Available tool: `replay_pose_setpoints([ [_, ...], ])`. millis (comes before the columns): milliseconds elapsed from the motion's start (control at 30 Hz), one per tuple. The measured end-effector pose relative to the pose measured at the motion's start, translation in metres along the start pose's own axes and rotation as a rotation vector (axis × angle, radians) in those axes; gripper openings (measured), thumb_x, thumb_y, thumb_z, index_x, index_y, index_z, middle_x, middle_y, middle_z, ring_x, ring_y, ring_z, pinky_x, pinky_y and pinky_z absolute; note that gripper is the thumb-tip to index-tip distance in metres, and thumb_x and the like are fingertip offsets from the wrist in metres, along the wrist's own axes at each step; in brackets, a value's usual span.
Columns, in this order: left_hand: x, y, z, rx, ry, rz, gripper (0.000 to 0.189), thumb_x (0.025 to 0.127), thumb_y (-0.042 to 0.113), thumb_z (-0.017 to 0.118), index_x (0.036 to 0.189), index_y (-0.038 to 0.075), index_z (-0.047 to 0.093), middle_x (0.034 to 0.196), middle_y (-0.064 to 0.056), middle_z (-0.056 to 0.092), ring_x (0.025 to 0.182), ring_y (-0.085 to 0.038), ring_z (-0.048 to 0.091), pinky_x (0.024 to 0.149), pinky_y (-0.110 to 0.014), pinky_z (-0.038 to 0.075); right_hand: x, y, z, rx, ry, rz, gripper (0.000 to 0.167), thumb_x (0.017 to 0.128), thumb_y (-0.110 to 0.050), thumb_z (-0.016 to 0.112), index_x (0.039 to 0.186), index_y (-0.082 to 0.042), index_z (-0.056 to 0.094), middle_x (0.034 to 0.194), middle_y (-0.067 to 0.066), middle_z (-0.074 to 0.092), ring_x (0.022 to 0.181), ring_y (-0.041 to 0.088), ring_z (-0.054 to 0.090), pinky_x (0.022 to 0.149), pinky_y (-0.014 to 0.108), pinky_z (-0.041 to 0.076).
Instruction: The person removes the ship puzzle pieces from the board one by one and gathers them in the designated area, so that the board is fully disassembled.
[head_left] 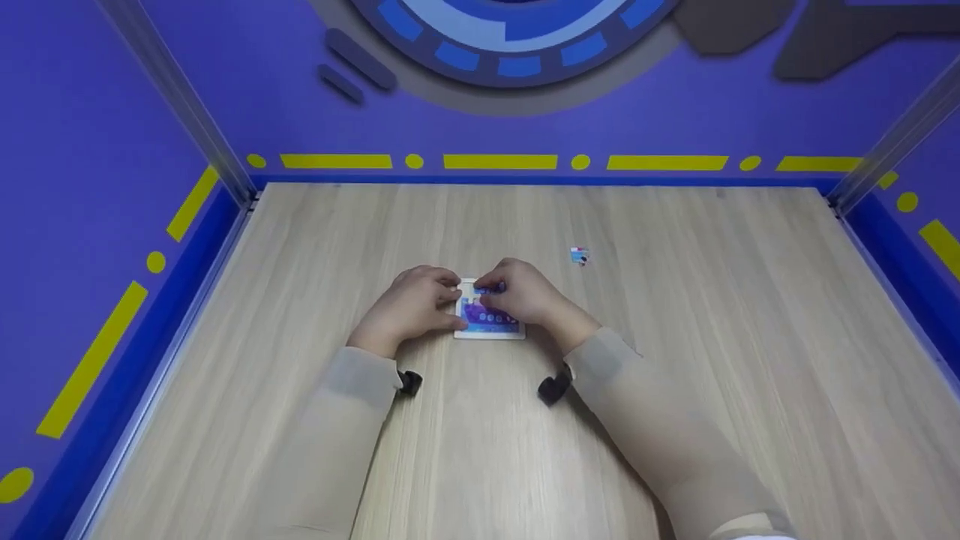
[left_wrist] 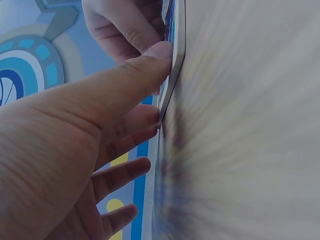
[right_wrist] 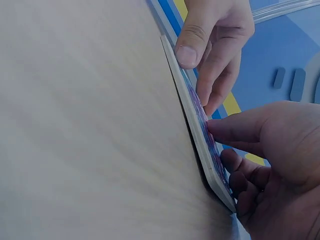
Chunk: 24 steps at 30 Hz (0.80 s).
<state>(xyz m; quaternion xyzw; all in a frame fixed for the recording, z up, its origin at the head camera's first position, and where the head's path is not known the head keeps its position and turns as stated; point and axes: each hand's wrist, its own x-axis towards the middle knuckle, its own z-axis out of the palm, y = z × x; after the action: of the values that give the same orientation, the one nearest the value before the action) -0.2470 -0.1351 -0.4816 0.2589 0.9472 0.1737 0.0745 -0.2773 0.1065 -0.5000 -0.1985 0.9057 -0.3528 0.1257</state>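
Observation:
A small jigsaw puzzle in a white frame lies on the table, its picture purple and blue. Pale backing shows near the upper left of the picture. My left hand holds the frame's left side, the thumb near the bottom corner and fingers at the top; in the left wrist view the last two fingers stretch out free. Over the upper right of the puzzle, my right hand pinches at a puzzle piece with thumb and index finger, the piece mostly hidden beneath them. The right wrist view shows that thumb on the picture, other fingers curled.
Beyond the right hand, a few loose puzzle pieces lie together on the wooden table. Blue-purple panels with yellow marks stand along the table's back and both sides. A dark strap hangs at the right wrist.

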Motion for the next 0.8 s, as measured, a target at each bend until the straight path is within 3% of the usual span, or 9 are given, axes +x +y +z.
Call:
replay_pose_setpoints([
  [467,-0.0004,-0.0005,0.0012,0.004,-0.002,-0.012,0.063,0.098,0.044,0.089,0.146,0.006,0.075,0.161,-0.01,0.067,0.157,-0.035,0.056,0.138,-0.057,0.038,-0.0019,-0.0029,0.0028,0.003,0.015,0.011,0.025,0.108,-0.018,0.077,0.132,-0.014,0.084,0.142,0.013,0.065,0.132,0.034,0.066,0.126,0.055,0.053],
  [800,0.001,0.002,0.0032,0.017,0.002,-0.021,0.063,0.098,0.045,0.089,0.146,0.007,0.076,0.16,-0.01,0.067,0.156,-0.034,0.058,0.139,-0.056,0.036,-0.003,-0.003,0.0032,0.019,0.029,0.041,0.024,0.108,-0.017,0.079,0.131,-0.016,0.084,0.141,0.009,0.066,0.135,0.033,0.066,0.128,0.053,0.053],
])
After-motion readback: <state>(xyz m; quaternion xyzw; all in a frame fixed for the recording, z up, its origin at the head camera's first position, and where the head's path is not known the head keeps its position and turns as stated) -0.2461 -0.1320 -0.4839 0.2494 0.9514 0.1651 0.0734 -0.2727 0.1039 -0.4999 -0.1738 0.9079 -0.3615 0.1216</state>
